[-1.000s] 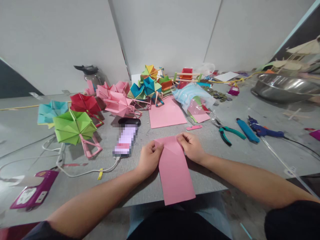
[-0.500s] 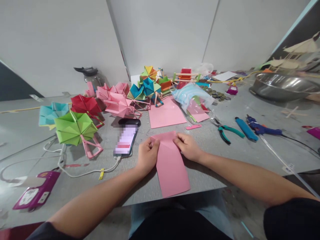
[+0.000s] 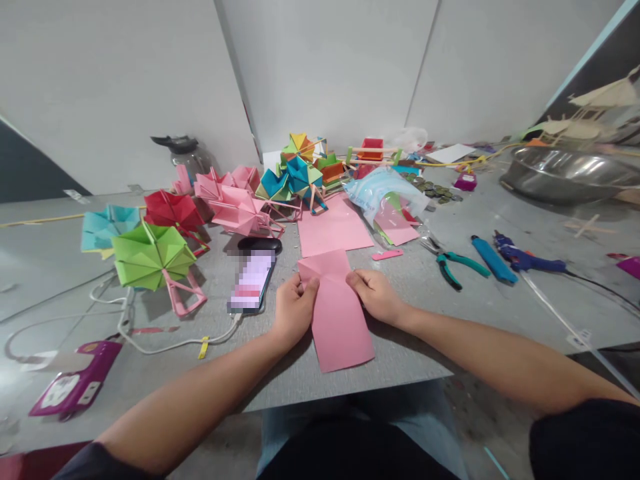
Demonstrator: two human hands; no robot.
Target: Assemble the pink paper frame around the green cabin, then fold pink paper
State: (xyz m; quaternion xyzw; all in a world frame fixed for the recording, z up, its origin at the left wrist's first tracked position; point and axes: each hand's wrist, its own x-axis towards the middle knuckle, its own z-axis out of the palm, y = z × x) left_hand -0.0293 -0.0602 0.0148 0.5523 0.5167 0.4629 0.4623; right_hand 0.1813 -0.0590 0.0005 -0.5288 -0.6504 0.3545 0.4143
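A long strip of pink paper (image 3: 341, 333) lies between my hands near the table's front edge, with crease lines across its far end. My left hand (image 3: 295, 305) pinches its left edge, thumb on top and fingers curled beneath. On the opposite edge my right hand (image 3: 375, 295) grips the paper the same way, thumb above and fingers bent. Just beyond the strip's far end rests a flat pink sheet (image 3: 333, 230). A small pink stick (image 3: 387, 255) is on the table past my right hand, and a phone (image 3: 251, 283) lies left of my left hand.
Folded paper umbrellas in green (image 3: 153, 257), red (image 3: 173, 210) and pink (image 3: 240, 210) stand to the left. Rightward are pliers (image 3: 450, 263), a blue-handled tool (image 3: 493, 260), a glue gun (image 3: 533, 260) and a metal bowl (image 3: 570, 177). A white cable (image 3: 170, 348) crosses the left side.
The pink strip has shifted away from me, toward the flat sheet, so more of its creased far end sticks out past my hands. Both hands stay in nearly the same place.
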